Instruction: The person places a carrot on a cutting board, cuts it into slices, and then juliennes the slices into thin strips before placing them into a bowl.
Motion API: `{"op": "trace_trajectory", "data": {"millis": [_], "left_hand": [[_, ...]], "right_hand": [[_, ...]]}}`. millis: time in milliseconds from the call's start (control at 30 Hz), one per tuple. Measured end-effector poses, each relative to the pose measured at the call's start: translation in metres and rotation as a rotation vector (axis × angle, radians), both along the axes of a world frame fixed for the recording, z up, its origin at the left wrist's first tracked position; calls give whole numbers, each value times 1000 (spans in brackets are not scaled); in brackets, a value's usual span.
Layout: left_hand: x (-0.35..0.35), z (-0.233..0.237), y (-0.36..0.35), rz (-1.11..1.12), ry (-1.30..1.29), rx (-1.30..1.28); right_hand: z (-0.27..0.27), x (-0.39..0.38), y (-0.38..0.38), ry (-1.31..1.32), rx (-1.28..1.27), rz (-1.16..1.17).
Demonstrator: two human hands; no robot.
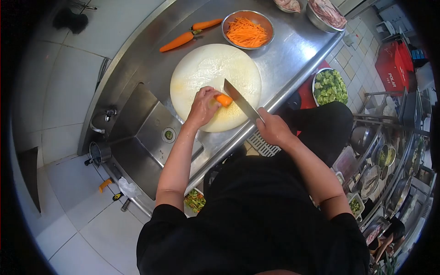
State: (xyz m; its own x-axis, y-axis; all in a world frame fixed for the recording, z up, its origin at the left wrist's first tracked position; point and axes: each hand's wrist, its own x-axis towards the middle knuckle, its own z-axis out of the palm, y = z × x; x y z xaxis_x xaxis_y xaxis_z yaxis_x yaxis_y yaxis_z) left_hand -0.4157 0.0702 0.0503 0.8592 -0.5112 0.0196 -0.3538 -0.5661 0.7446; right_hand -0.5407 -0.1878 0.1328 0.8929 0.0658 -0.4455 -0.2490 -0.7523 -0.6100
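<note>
My left hand has its fingers closed around a short piece of carrot over the round white cutting board. In my right hand is the handle of a broad kitchen knife. Its blade slants across the board's right side, close beside the carrot's cut end. Wet, yellowish patches mark the board. Beyond it, a metal bowl holds shredded carrot. Two carrots, one nearer and one farther, lie on the steel counter to the bowl's left.
A steel sink with a faucet is left of the board. Bowls of raw meat stand at the counter's far end. Right of the counter edge are a bowl of chopped green vegetables and crowded metal shelving.
</note>
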Motion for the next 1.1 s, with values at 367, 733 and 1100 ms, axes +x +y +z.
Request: {"op": "trace_trajectory", "data": {"millis": [367, 733, 1100], "left_hand": [[-22, 9, -17, -13, 5, 134], [-11, -11, 22, 420, -27, -290], [-26, 95, 53, 468, -402, -188]], "right_hand": [[21, -21, 10, -177, -121, 77], [6, -7, -10, -7, 650, -342], [43, 36, 44, 316, 890, -343]]}}
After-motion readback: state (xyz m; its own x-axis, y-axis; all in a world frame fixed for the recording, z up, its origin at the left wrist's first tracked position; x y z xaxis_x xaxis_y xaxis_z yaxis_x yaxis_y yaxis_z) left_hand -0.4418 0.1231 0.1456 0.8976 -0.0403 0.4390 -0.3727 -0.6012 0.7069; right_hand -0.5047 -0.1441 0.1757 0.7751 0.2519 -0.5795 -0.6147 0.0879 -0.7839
